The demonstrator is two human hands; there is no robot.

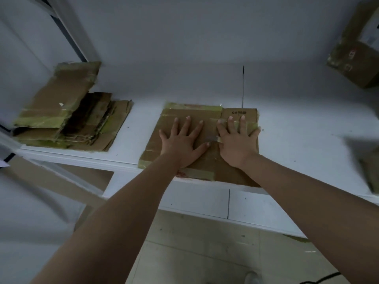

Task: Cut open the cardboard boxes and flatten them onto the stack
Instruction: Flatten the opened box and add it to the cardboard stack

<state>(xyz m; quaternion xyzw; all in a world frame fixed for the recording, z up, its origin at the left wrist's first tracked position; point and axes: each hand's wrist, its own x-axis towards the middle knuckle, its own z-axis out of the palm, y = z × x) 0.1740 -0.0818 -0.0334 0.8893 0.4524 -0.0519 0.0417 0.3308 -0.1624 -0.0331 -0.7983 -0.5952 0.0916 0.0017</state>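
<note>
With both palms flat, left hand (183, 140) and right hand (238, 140) gripping nothing, flattened box (205, 160) lies right of stack (67, 117), left hand nearer.

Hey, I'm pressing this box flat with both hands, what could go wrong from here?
The flattened box overhangs the front edge of the table, so it may slip off when the left hand and right hand lift. The stack at the left looks uneven, so adding this piece could make it slide.

A flattened brown box (205, 140), taped, lies flat at the worktop's (297, 130) front edge. The stack (69, 119) of flattened boxes sits well left of it.
</note>
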